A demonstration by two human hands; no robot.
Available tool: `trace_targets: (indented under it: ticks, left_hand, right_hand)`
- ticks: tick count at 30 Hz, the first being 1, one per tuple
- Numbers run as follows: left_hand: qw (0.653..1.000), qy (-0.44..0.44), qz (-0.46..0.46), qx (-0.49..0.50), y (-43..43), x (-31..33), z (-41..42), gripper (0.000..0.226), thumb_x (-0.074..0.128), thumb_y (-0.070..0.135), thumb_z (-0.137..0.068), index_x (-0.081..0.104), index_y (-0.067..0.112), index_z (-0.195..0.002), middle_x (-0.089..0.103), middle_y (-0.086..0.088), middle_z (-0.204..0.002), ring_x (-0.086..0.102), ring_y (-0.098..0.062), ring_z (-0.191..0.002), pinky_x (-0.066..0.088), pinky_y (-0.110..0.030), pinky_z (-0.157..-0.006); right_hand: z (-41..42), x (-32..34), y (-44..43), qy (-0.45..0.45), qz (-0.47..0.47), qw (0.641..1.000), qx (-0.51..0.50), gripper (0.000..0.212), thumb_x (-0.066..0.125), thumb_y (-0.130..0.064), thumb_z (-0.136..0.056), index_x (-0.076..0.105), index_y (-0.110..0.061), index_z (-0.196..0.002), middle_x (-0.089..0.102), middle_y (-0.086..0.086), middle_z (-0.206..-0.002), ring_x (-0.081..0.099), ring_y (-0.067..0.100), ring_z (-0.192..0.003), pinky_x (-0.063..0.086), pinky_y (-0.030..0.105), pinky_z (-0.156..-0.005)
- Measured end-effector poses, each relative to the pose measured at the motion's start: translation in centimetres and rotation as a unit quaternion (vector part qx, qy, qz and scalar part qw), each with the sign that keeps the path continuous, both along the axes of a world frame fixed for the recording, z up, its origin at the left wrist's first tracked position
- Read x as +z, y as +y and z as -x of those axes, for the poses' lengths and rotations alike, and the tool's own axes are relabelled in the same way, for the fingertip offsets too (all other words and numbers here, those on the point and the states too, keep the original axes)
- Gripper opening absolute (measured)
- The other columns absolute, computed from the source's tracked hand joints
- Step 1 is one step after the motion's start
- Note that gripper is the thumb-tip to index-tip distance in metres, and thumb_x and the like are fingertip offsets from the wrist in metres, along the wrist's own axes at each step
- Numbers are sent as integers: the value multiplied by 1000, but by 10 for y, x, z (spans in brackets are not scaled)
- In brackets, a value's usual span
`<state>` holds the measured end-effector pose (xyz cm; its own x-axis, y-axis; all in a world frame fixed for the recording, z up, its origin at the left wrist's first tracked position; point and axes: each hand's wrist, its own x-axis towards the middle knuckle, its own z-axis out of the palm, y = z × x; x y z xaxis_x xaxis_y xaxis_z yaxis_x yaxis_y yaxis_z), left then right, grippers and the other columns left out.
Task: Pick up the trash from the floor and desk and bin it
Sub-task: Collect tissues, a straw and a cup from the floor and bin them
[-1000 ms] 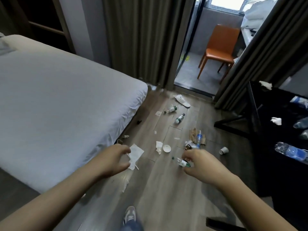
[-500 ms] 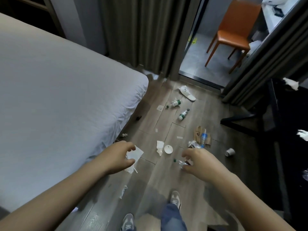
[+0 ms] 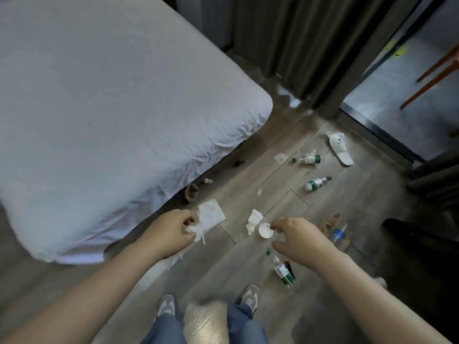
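left hand [image 3: 171, 232]: fingers curled at the edge of the white napkin [image 3: 211, 214]; cannot tell whether it pinches it.
right hand [image 3: 298, 237]: relaxed, holds nothing, fingertips above the round white lid [image 3: 266, 230].
green-label bottle [image 3: 282, 268]: lies under the right wrist, long axis running from the hand toward the shoes [image 3: 167, 305]; right hand nearer.

**White litter on grey-brown boards**

The floor [image 3: 248, 266] showed grey-brown wood grain. The bed sheet [image 3: 99, 108] was white, the curtain [image 3: 298, 45] dark olive-grey. The green-capped bottle [image 3: 283, 270] was clear with a white-and-green label; the blue-labelled bottle [image 3: 338, 235] lay on a brown paper bag [image 3: 331, 219]. Tissue [image 3: 211, 214], round lid [image 3: 265, 231] and slipper [image 3: 339, 148] were white, chair legs [image 3: 432, 85] orange, jeans [image 3: 246, 326] blue, shoes [image 3: 166, 305] grey.
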<state>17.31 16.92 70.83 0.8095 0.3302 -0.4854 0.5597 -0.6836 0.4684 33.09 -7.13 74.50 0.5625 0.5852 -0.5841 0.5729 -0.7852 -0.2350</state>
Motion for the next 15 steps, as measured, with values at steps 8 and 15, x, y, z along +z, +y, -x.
trace_targets:
  ticks: [8,15]
  left_hand:
    - [994,58,-5,98,6,-115,20,30,65,30,-81,62,20,-110,61,1,-107,60,-16,-94,49,-31,-84]
    - [987,87,10,133,37,-270,40,29,69,33,-80,61,22,-106,59,6,-99,56,-12,-83,40,-25,-69]
  right_hand:
    - [-30,-110,33,28,2,997,74,32,57,-31,-86,59,-23,-117,63,0,-115,58,19,-103,48,30,-84]
    - [-23,-256,86,41,5,991,127,34,59,-28,-86,59,-19,-119,63,1,-114,60,21,-101,47,28,-76]
